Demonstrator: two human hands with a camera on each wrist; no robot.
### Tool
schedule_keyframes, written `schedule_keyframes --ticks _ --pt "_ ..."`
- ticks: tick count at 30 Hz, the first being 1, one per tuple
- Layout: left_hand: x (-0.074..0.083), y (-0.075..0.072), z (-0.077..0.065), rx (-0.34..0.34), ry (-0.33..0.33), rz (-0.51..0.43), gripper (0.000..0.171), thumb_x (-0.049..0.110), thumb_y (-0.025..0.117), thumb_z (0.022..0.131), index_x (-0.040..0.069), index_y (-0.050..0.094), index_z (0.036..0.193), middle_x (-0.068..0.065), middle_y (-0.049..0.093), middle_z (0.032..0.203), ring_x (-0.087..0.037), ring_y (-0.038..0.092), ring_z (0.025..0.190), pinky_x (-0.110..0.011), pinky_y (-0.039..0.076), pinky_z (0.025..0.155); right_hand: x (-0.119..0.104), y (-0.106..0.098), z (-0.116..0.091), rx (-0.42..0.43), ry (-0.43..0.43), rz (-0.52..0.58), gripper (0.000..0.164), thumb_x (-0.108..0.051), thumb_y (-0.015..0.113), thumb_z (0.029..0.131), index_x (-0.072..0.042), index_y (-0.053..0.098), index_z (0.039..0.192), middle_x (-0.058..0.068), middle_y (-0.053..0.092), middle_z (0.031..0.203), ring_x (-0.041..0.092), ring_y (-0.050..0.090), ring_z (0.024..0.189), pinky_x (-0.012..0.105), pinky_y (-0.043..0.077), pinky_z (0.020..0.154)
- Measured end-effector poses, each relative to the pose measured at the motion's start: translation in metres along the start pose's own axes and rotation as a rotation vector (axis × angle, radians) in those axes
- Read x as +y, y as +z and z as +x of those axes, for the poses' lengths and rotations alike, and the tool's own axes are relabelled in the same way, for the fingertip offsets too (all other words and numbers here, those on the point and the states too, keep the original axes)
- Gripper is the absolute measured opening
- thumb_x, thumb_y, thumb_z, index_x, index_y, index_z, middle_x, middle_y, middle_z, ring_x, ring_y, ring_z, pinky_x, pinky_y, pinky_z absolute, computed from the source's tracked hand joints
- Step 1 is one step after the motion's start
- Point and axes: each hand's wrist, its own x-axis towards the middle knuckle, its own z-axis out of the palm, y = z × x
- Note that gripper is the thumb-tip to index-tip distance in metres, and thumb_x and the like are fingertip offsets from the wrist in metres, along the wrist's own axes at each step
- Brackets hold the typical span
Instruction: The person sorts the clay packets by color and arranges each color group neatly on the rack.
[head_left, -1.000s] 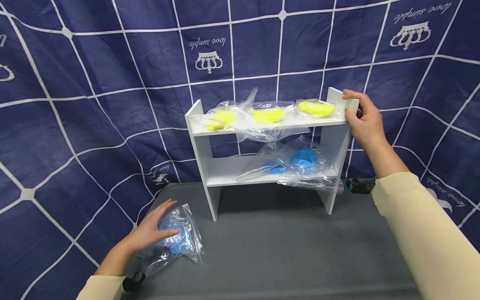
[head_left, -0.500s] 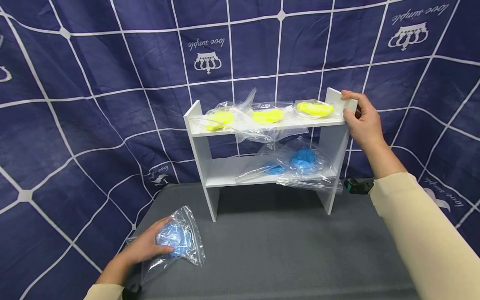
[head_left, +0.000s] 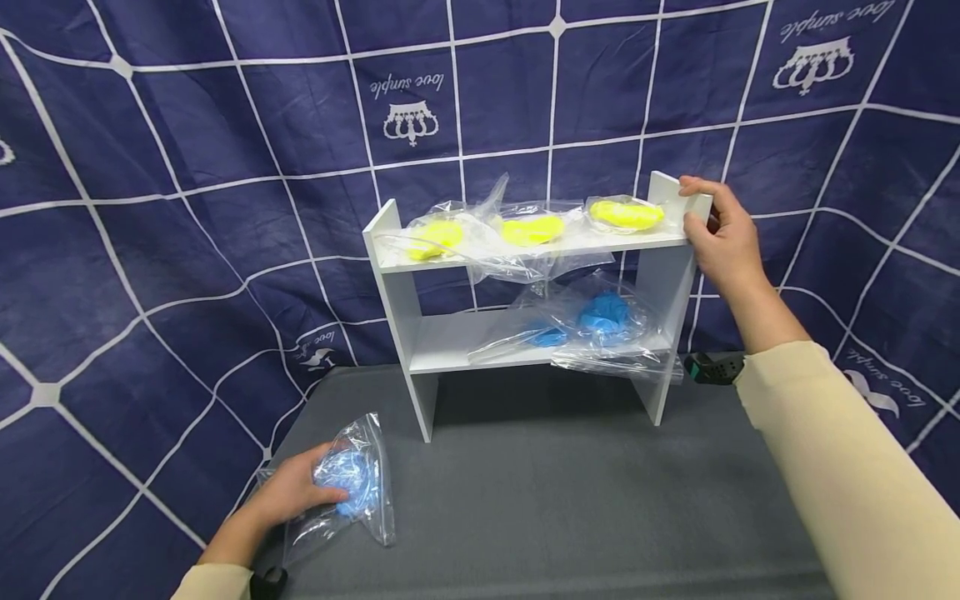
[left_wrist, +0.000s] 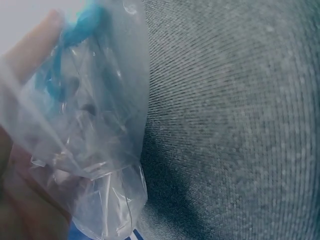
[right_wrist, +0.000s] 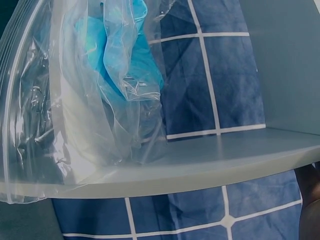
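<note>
My left hand (head_left: 294,487) grips a clear zip bag (head_left: 381,500) with a crumpled light-blue bundle (head_left: 352,482) inside, low over the grey surface at the left. In the left wrist view the loose clear plastic (left_wrist: 112,195) hangs across the fingers. My right hand (head_left: 726,242) holds the top of the right side panel of a white two-tier shelf (head_left: 399,312), thumb in front and fingers over its edge. Bagged yellow bundles (head_left: 532,230) lie on the upper tier. On the lower tier rests a bagged blue bundle (head_left: 604,315), with a smaller blue piece (head_left: 549,335) beside it.
The shelf stands at the back of the grey surface (head_left: 540,500), close to a navy cloth (head_left: 300,100) with white grid lines. Clear bag ends (head_left: 622,364) droop over the lower tier's front edge, and more plastic (head_left: 510,268) hangs from the upper tier.
My left hand, spread over the bag a second ago, has come down and closed around the blue bundle in it. The bag's zip edge has since shifted. My right hand stays on the shelf.
</note>
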Motion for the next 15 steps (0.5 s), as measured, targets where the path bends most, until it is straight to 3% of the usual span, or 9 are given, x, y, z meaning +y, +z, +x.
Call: schedule_keyframes --ticks 11,15 --pt "0.0022 0.0014 0.0018 0.101 0.016 0.028 0.06 0.035 0.09 0.069 0.01 0.069 0.119 -0.009 0.076 0.099 -0.013 0.065 0.083 -0.032 0.051 0.073 -0.0013 0.0006 -0.0009 0.003 -0.003 0.02 0.034 -0.004 0.047 0.095 -0.005 0.058 0.126 0.001 0.054 0.149 0.007 0.052 0.134 0.015 0.041 0.096" --pt "0.0041 0.0027 0.0034 0.151 0.025 0.051 0.052 0.033 0.088 0.072 0.016 0.07 0.118 -0.008 0.077 0.1 -0.014 0.066 0.084 -0.033 0.051 0.072 -0.0043 0.0007 -0.0024 -0.002 0.002 0.016 0.034 -0.004 0.047 0.095 -0.004 0.057 0.128 0.002 0.053 0.151 0.009 0.05 0.136 0.017 0.04 0.097"
